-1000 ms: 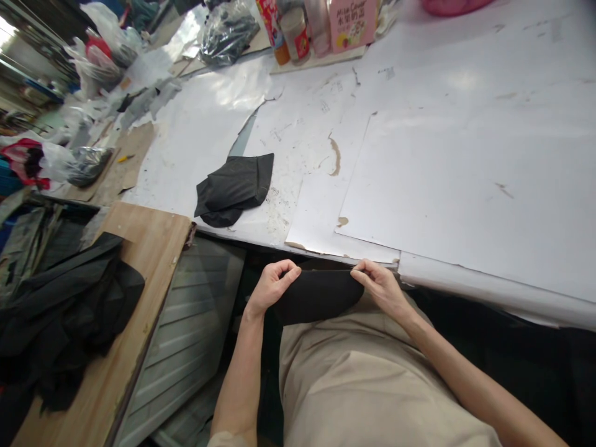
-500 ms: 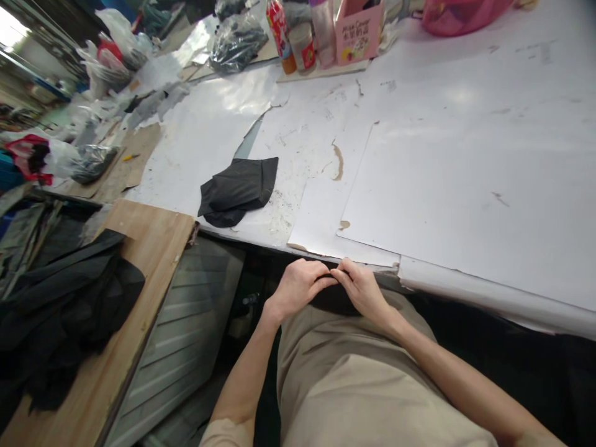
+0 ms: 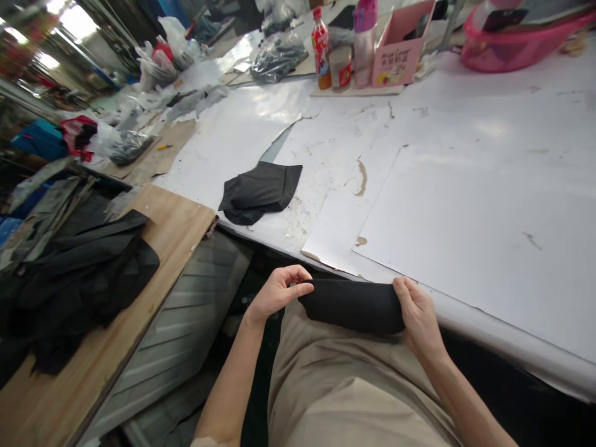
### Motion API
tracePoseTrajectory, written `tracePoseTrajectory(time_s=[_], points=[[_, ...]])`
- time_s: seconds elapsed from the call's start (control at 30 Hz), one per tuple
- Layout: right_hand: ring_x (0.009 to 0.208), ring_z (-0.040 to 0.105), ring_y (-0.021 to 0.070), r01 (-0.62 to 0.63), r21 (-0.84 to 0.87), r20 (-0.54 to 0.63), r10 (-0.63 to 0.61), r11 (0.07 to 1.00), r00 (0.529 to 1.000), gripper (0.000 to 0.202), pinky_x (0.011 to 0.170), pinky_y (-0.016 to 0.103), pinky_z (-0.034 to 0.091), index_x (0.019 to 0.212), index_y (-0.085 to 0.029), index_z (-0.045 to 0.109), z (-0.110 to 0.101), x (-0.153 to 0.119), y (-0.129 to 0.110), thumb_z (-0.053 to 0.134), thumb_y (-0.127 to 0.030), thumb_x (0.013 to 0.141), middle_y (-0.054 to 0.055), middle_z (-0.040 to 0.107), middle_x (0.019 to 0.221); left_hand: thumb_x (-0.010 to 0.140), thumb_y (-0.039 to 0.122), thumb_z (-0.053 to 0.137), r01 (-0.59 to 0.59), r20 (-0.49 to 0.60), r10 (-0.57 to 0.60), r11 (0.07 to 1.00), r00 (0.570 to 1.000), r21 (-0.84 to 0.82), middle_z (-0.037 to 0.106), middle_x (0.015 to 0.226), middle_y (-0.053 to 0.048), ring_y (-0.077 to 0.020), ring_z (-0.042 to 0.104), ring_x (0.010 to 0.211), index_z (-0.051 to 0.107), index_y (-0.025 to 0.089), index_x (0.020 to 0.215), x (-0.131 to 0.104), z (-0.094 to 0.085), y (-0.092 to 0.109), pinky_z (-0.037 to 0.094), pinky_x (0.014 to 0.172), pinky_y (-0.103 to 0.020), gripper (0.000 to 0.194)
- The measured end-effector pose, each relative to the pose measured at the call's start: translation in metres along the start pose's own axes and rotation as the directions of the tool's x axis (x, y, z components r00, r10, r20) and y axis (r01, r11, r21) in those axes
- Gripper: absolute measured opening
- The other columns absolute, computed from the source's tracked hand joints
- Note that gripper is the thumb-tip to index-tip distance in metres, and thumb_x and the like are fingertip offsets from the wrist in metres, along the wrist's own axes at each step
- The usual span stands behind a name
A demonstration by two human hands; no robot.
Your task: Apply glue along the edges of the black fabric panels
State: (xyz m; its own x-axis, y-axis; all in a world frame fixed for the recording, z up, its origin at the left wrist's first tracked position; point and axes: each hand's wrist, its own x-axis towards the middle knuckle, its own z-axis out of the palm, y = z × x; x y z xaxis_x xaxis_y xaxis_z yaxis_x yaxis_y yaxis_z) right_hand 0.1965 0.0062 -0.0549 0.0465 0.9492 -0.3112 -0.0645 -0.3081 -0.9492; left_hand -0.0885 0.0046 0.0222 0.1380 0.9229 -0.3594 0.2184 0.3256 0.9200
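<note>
A black fabric piece (image 3: pixel 354 305) is stretched between my two hands, just in front of the table's near edge and above my lap. My left hand (image 3: pixel 282 287) pinches its left end between thumb and fingers. At the other end, my right hand (image 3: pixel 419 310) grips the top right corner, thumb on the near side. The upper edge of the cloth runs nearly straight; its lower edge curves at the left. On the table ahead and to the left lies a small stack of black fabric pieces (image 3: pixel 261 191), apart from both hands.
White paper sheets (image 3: pixel 465 205) cover the table. A wooden board (image 3: pixel 172 214) at the left carries a heap of black fabric (image 3: pixel 88 285). Along the back stand a red-labelled bottle (image 3: pixel 321 49), a cup (image 3: pixel 341 68), a pink box (image 3: pixel 400 49) and a pink basin (image 3: pixel 503 49).
My hands were together at the table edge and have moved apart, spreading the black fabric piece between them. The view has shifted, so the table things appear further right.
</note>
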Motion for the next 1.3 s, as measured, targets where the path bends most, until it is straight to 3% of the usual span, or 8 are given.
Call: tracePoseTrajectory(time_s=[0.1, 0.17, 0.3, 0.4, 0.63, 0.73, 0.97, 1.3], points=[[0.056, 0.039, 0.0143, 0.021, -0.076, 0.009, -0.02, 0.997, 1.0, 0.04, 0.051, 0.027, 0.033, 0.071, -0.023, 0.049, 0.001, 0.001, 0.001, 0.052, -0.055, 0.095, -0.003, 0.044, 0.062, 0.072, 0.037, 0.083, 0.012, -0.064, -0.027, 0.975, 0.998, -0.224, 0.063, 0.076, -0.002, -0.011, 0.056, 0.068, 0.066, 0.013, 0.083, -0.006, 0.011, -0.005, 0.043, 0.064, -0.021, 0.031], [0.061, 0.05, 0.0164, 0.173, -0.248, 0.044, -0.168, 0.953, 0.985, 0.036, 0.056, 0.029, 0.04, 0.075, -0.022, 0.056, 0.0, 0.004, -0.003, 0.052, -0.051, 0.096, -0.001, 0.055, 0.067, 0.069, 0.036, 0.086, 0.008, -0.105, -0.04, 0.956, 0.994, -0.293, 0.064, 0.076, -0.002, -0.0105, 0.057, 0.067, 0.066, 0.013, 0.084, -0.009, 0.017, -0.004, 0.043, 0.063, -0.02, 0.034], [0.1, 0.065, 0.0247, 0.617, -0.477, 0.286, -0.553, 0.626, 0.783, 0.019, 0.096, 0.04, 0.043, 0.094, -0.024, 0.069, 0.012, 0.005, -0.027, 0.057, -0.039, 0.096, 0.005, 0.073, 0.099, 0.068, 0.035, 0.087, -0.001, -0.152, -0.046, 0.955, 0.987, -0.296, 0.062, 0.071, 0.0, -0.0085, 0.054, 0.062, 0.065, 0.013, 0.085, -0.013, 0.028, 0.003, 0.039, 0.058, -0.019, 0.035], [0.101, 0.066, 0.0224, 0.714, -0.328, 0.539, -0.498, 0.619, 0.68, 0.018, 0.1, 0.039, 0.043, 0.108, -0.025, 0.067, 0.037, 0.002, -0.046, 0.057, -0.035, 0.097, 0.004, 0.074, 0.104, 0.071, 0.035, 0.085, -0.017, -0.154, -0.016, 0.977, 0.988, -0.21, 0.06, 0.068, 0.002, -0.0072, 0.05, 0.06, 0.065, 0.014, 0.086, -0.016, 0.036, 0.011, 0.037, 0.057, -0.019, 0.033], [0.065, 0.055, 0.0123, 0.42, -0.132, 0.584, -0.272, 0.898, 0.765, 0.02, 0.062, 0.023, 0.042, 0.082, -0.02, 0.061, 0.067, -0.004, -0.052, 0.053, -0.03, 0.098, -0.002, 0.061, 0.072, 0.075, 0.03, 0.083, -0.04, -0.124, 0.04, 0.999, 0.991, -0.002, 0.067, 0.084, 0.001, -0.0123, 0.06, 0.078, 0.065, 0.017, 0.108, -0.034, 0.041, 0.022, 0.045, 0.07, -0.021, 0.04], [0.064, 0.049, 0.0117, 0.355, -0.124, 0.569, -0.226, 0.927, 0.791, 0.023, 0.06, 0.023, 0.039, 0.081, -0.02, 0.059, 0.062, -0.006, -0.045, 0.052, -0.033, 0.098, -0.002, 0.055, 0.07, 0.088, 0.032, 0.069, -0.032, -0.139, 0.052, 0.99, 0.989, 0.141, 0.068, 0.086, -0.001, -0.013, 0.061, 0.08, 0.068, 0.016, 0.096, -0.041, 0.039, 0.02, 0.045, 0.071, -0.021, 0.018], [0.064, 0.042, 0.0116, 0.262, -0.141, 0.552, -0.144, 0.955, 0.821, 0.031, 0.058, 0.024, 0.035, 0.079, -0.02, 0.055, 0.058, -0.005, -0.035, 0.048, -0.042, 0.1, -0.003, 0.046, 0.069, 0.092, 0.032, 0.062, -0.088, -0.156, 0.127, 0.968, 0.98, 0.235, 0.067, 0.08, 0.001, -0.0113, 0.06, 0.074, 0.068, 0.015, 0.088, -0.036, 0.046, 0.015, 0.043, 0.067, -0.02, 0.018], [0.075, 0.052, 0.0139, 0.317, -0.163, 0.628, -0.15, 0.934, 0.764, 0.017, 0.067, 0.025, 0.04, 0.09, -0.021, 0.063, 0.057, -0.006, -0.043, 0.059, -0.036, 0.095, 0.0, 0.061, 0.082, 0.093, 0.032, 0.059, -0.084, -0.145, 0.133, 0.95, 0.98, 0.301, 0.062, 0.072, 0.001, -0.0101, 0.055, 0.068, 0.064, 0.016, 0.079, -0.03, 0.056, 0.01, 0.038, 0.06, -0.02, 0.023]])
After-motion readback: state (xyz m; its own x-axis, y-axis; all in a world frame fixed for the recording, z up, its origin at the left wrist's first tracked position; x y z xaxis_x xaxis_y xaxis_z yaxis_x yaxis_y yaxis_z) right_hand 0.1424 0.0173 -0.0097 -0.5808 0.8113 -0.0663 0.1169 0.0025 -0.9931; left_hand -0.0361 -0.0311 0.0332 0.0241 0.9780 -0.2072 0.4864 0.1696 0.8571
